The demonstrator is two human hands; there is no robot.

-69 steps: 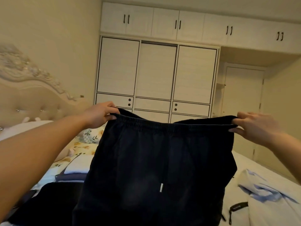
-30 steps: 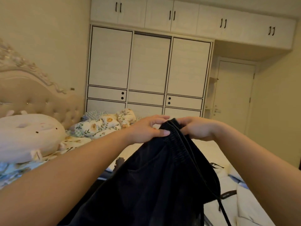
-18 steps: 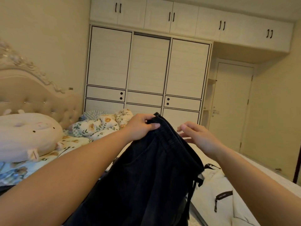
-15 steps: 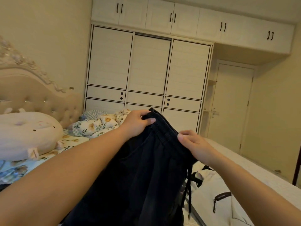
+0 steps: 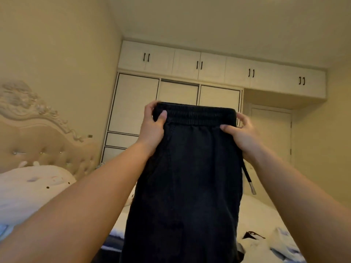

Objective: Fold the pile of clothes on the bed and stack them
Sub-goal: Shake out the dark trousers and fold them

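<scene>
Now, change: the dark trousers (image 5: 187, 168), spread wide at the waistband a moment ago and then gathered into one hand, are halved lengthwise and held up flat again; the view has tipped toward the ceiling.
Meaning for the task: by my reading the first fold of this garment is done, and the legs have yet to be doubled before it can go on a stack.
Left hand (image 5: 152, 126): raised in front of the wardrobe (image 5: 133, 103), thumb across the near face of the waistband, fingers curled over its left end, pinching the cloth.
Trousers: hanging straight down between the two hands, above the bed (image 5: 262, 211); the lower legs run out of view.
Right hand (image 5: 241, 133): level with the left, thumb pressed just under the elastic, fingers hooked behind the right end.
Drawstring (image 5: 248, 179): dangling below the right hand's fingers, metal tip free.
Right of the trousers: pale clothes (image 5: 281, 245) lie unfolded on the bed.
</scene>
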